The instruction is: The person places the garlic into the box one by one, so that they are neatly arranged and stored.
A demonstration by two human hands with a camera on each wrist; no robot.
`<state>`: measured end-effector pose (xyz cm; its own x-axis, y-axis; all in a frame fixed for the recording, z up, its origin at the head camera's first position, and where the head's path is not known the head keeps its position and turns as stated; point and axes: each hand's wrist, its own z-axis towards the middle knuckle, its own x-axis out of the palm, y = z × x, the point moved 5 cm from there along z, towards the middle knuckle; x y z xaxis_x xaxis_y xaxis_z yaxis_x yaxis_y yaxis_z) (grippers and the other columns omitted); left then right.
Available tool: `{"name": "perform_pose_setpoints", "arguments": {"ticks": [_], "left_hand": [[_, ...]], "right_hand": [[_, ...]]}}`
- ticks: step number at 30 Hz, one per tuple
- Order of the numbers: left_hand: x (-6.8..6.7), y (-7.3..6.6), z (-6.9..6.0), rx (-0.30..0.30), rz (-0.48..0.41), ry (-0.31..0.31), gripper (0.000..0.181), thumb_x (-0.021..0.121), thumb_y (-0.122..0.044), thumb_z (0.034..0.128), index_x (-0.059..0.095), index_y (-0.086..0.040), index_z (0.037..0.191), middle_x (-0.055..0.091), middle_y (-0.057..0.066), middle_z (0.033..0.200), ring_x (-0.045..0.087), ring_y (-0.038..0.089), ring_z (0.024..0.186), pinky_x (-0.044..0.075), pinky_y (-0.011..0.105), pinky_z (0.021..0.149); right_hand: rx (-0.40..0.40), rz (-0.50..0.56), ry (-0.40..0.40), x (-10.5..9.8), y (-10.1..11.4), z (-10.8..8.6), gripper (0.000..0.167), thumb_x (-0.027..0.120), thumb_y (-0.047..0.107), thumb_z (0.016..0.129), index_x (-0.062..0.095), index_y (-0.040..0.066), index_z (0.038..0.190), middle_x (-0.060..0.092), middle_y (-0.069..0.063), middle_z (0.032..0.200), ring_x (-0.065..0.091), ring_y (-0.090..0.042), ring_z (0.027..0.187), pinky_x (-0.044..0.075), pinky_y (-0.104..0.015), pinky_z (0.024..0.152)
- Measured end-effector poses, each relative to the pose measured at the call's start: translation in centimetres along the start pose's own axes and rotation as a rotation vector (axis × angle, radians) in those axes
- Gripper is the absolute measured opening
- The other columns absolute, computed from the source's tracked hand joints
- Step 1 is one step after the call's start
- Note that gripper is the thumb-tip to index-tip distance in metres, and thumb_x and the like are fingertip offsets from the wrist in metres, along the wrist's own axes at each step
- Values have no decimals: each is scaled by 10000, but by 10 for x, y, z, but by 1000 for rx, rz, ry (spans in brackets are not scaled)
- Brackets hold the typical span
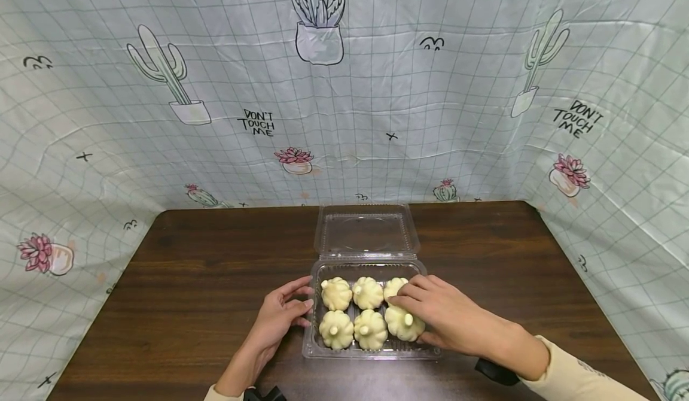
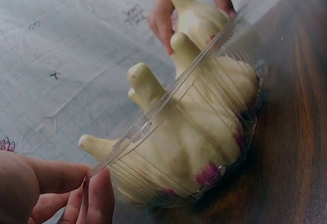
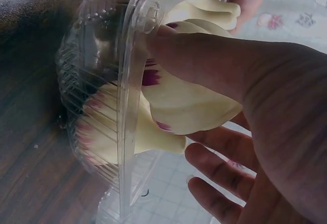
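Observation:
A clear plastic clamshell box point(image 1: 371, 354) holds several cream-coloured garlic bulbs in two rows. Its left edge is pinched between the thumb and fingers of my left hand point(image 1: 277, 317), seen close up in the left wrist view. My right hand point(image 1: 454, 317) grips a garlic bulb point(image 1: 402, 324) at the front right corner of the box, thumb on one side and fingers on the other. In the right wrist view this bulb point(image 3: 189, 96), with purple marks, sits above the rim level, tilted. Behind it a back-row bulb point(image 1: 395, 287) is partly covered by my fingers.
The box's transparent lid point(image 1: 368, 233) lies folded back toward the far edge of the dark wooden table point(image 1: 215, 269). A white cloth point(image 1: 350, 90) with a grid and cactus drawings hangs behind and at both sides.

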<state>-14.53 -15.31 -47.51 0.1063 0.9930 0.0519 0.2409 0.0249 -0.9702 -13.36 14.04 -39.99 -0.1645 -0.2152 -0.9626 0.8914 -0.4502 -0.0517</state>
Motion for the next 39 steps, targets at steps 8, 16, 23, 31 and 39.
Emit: {"name": "perform_pose_setpoints", "arguments": {"ticks": [8, 16, 23, 31, 39], "left_hand": [[0, 2, 1, 5, 4, 2, 527, 619, 67, 999, 498, 87, 1512, 588, 182, 1267, 614, 77, 764, 593, 230, 653], [0, 1, 1, 8, 2, -4, 525, 622, 62, 998, 503, 85, 1509, 592, 175, 1258, 618, 75, 768, 592, 228, 652], [1, 3, 1, 8, 1, -7, 526, 618, 67, 998, 501, 85, 1511, 589, 176, 1255, 618, 78, 776, 594, 232, 653], [1, 4, 1, 12, 0, 2, 533, 622, 62, 994, 498, 87, 1512, 585, 174, 1258, 615, 68, 777, 591, 222, 657], [0, 3, 1, 14, -2, 8, 533, 624, 66, 992, 495, 94, 1509, 584, 170, 1255, 618, 65, 777, 591, 220, 658]], "right_hand": [[-12, -44, 56, 2, 2, 2, 811, 1033, 266, 596, 692, 104, 1314, 679, 21, 1160, 585, -200, 1066, 545, -388, 889], [-18, -74, 125, 5, 3, 4, 802, 1038, 263, 604, 697, 147, 1321, 688, 54, 1153, 558, -184, 1020, 530, -356, 844], [-50, -109, 127, 9, 4, 5, 799, 1031, 238, 568, 702, 165, 1293, 690, 66, 1130, 560, -171, 1007, 509, -323, 825], [-52, -97, 161, 11, 3, 5, 790, 1019, 277, 583, 694, 201, 1299, 691, 83, 1132, 562, -160, 1013, 512, -321, 819], [-56, -95, 167, 9, 1, 5, 817, 1013, 335, 603, 682, 207, 1339, 655, 75, 1117, 560, -159, 990, 526, -329, 843]]}}
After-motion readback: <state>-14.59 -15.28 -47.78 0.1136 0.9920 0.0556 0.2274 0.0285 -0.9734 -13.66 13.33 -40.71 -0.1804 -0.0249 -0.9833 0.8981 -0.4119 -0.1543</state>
